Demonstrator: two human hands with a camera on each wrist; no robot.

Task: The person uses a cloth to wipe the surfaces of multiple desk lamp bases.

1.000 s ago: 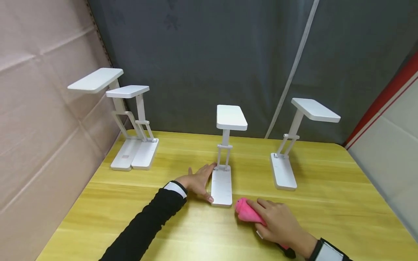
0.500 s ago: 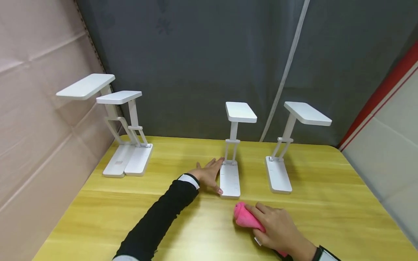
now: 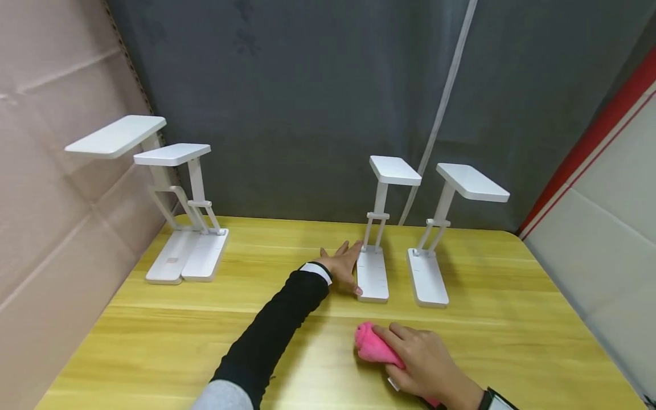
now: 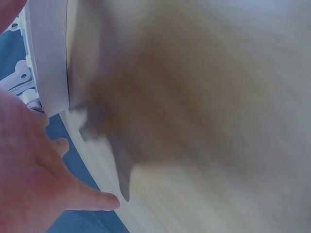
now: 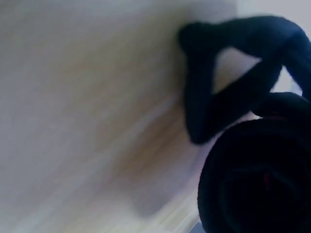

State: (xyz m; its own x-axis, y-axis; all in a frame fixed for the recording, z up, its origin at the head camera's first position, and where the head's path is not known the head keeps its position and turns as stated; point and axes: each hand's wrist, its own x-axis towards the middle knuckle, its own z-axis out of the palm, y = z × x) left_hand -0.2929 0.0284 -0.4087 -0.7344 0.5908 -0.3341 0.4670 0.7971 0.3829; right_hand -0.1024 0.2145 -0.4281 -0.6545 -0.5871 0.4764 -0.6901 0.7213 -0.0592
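My left hand [image 3: 344,266] lies flat on the yellow wooden table [image 3: 154,341], its straight fingers against the left edge of the middle white folding lamp's base [image 3: 372,276]. The left wrist view shows that white base [image 4: 46,53] beside my palm [image 4: 29,179], blurred. That lamp's head [image 3: 395,169] stands upright on its hinged arm. Nearer to me, my right hand [image 3: 422,361] grips a rolled pink cloth [image 3: 371,343] that rests on the table. The right wrist view shows only blurred tabletop [image 5: 73,97] and a dark strap [image 5: 252,184].
Another white lamp [image 3: 427,276] stands just right of the middle one. Two more lamps [image 3: 187,259] stand side by side at the back left, near a cardboard wall [image 3: 51,199]. A dark curtain [image 3: 307,85] closes the back, and a grey panel [image 3: 605,239] the right.
The middle lamp has slid right and away from me, close beside the right lamp, with my left hand against its base. My right hand has stayed on the pink cloth.
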